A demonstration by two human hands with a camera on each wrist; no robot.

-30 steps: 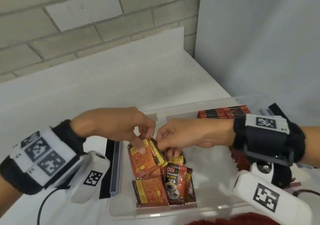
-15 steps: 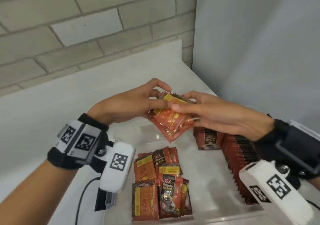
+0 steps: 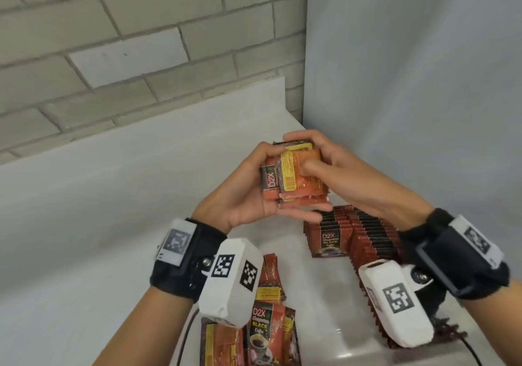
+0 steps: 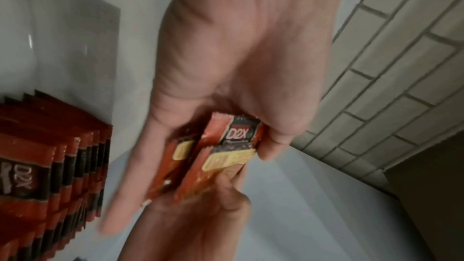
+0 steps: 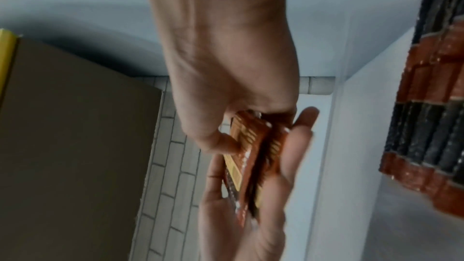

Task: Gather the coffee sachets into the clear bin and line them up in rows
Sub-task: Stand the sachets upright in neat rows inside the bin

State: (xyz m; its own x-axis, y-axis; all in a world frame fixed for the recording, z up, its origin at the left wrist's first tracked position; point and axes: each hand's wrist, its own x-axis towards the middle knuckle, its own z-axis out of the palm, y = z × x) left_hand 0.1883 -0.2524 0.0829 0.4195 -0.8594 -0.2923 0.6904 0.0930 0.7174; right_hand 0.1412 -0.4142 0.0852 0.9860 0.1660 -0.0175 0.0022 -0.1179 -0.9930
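Both hands hold one small stack of red-orange coffee sachets (image 3: 296, 179) up above the clear bin (image 3: 324, 295). My left hand (image 3: 248, 196) cups the stack from below and from the left, thumb on its upper left corner. My right hand (image 3: 336, 171) grips it from the right, thumb pressed on the front sachet and fingers curled over the top edge. In the left wrist view the stack (image 4: 226, 146) sits between left fingers and thumb. The right wrist view shows the stack (image 5: 248, 146) edge-on. Upright rows of sachets (image 3: 367, 238) stand at the bin's right. Several loose sachets (image 3: 268, 331) lie at its near left.
A white table (image 3: 113, 196) runs back to a brick wall (image 3: 141, 41), and a grey panel (image 3: 409, 83) closes the right side. A brown cardboard sheet (image 5: 75, 126) shows in the right wrist view. A black cable (image 3: 183, 337) trails beside the bin.
The hands picked a bundle of sachets from the loose pile, lifted it above the bin and turned it from slanted to upright. Both hands now close on it more squarely.
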